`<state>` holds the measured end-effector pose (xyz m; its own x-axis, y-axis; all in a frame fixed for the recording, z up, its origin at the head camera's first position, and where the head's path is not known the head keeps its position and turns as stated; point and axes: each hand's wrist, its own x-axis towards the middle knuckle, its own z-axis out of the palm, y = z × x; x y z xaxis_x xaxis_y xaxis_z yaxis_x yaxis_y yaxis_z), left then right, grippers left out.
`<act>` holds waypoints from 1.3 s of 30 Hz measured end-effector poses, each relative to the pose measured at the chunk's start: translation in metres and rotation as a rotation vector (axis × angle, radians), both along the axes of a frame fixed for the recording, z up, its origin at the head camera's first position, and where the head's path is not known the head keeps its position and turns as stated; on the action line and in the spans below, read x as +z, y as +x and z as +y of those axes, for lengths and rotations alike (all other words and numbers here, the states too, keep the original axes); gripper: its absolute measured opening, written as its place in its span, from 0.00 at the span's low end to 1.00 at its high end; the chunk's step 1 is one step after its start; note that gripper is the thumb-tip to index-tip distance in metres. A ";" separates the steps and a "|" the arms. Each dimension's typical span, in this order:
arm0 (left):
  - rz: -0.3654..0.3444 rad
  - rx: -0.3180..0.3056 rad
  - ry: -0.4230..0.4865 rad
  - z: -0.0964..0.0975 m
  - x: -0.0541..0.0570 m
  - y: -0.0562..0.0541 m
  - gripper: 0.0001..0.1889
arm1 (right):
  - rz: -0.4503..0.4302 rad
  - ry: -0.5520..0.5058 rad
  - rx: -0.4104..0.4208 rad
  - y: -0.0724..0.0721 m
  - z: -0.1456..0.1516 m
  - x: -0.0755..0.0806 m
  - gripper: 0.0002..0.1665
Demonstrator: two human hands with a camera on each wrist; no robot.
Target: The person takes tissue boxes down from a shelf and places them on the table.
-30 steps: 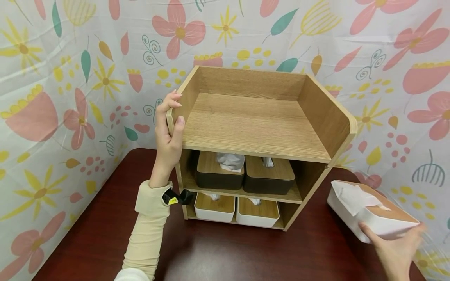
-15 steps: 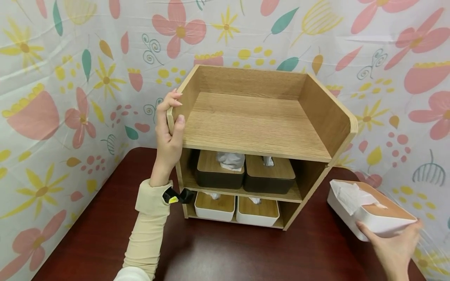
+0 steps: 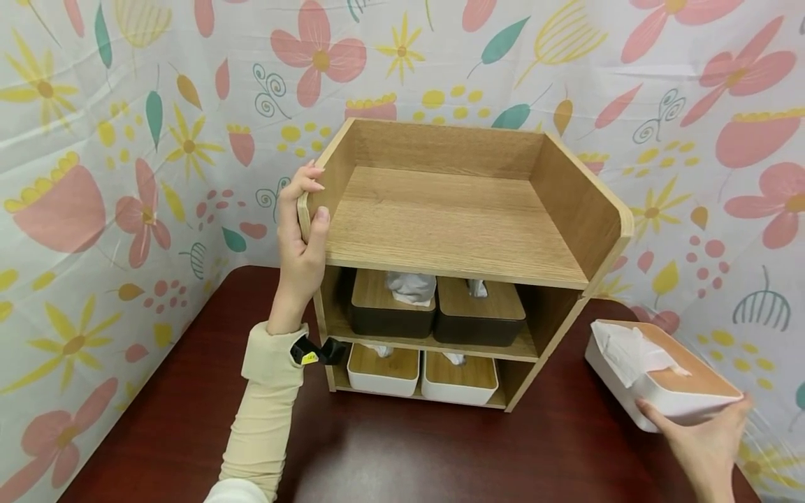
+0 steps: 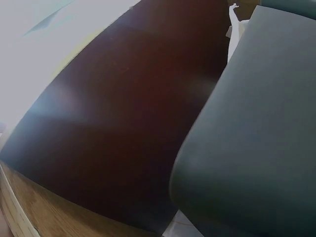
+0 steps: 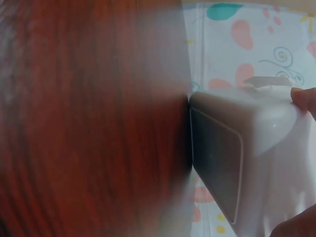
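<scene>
My left hand [image 3: 302, 241] grips the front edge of the left side panel of a wooden shelf unit [image 3: 453, 209], thumb inside and fingers over the rim. At the right, my right hand [image 3: 707, 440] holds the near end of a white tissue box [image 3: 622, 391] with a wooden lid and a tissue sticking out. In the right wrist view the box [image 5: 276, 163] is tilted with its dark underside showing; whether it touches the table I cannot tell. Two dark tissue boxes [image 3: 393, 323] stand on the middle shelf, two white tissue boxes [image 3: 383, 384] on the bottom one.
The shelf unit stands on a dark red-brown table [image 3: 390, 454]. Behind and at both sides hangs a floral-printed sheet [image 3: 207, 112]. One dark tissue box fills the right of the left wrist view [image 4: 252, 128].
My right hand and the white tissue box have shifted very slightly left in the head view, partly along with a small view shift. The left hand keeps its hold on the shelf panel.
</scene>
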<state>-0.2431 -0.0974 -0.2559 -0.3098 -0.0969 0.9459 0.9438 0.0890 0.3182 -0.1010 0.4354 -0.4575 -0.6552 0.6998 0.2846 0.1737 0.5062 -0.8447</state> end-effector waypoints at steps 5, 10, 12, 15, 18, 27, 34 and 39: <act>0.003 -0.008 0.007 0.000 0.000 0.000 0.14 | -0.054 -0.006 0.001 0.000 0.003 0.001 0.75; 0.001 0.006 0.000 0.000 0.000 0.000 0.14 | -0.075 0.010 0.007 -0.001 0.005 0.001 0.76; 0.000 0.004 0.001 0.000 0.000 0.000 0.14 | -0.100 0.013 0.016 -0.001 0.005 0.002 0.77; 0.001 0.010 -0.001 -0.001 -0.001 0.000 0.14 | -0.155 0.002 0.031 -0.001 0.007 0.003 0.78; 0.001 0.016 -0.004 -0.001 -0.001 0.000 0.14 | -0.203 -0.001 0.037 -0.002 0.008 0.005 0.79; -0.005 0.016 -0.004 -0.001 0.000 0.000 0.14 | -0.191 0.000 0.043 -0.007 0.009 0.003 0.79; -0.011 0.006 0.005 0.000 -0.001 0.000 0.14 | -0.157 -0.008 0.079 -0.012 0.011 -0.002 0.79; -0.007 0.002 0.000 -0.001 -0.001 -0.001 0.14 | -0.173 -0.001 0.081 -0.014 0.011 -0.004 0.78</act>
<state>-0.2438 -0.0983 -0.2565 -0.3166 -0.0974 0.9435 0.9412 0.0911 0.3253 -0.1155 0.4467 -0.4614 -0.7482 0.6432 0.1626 0.2750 0.5236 -0.8063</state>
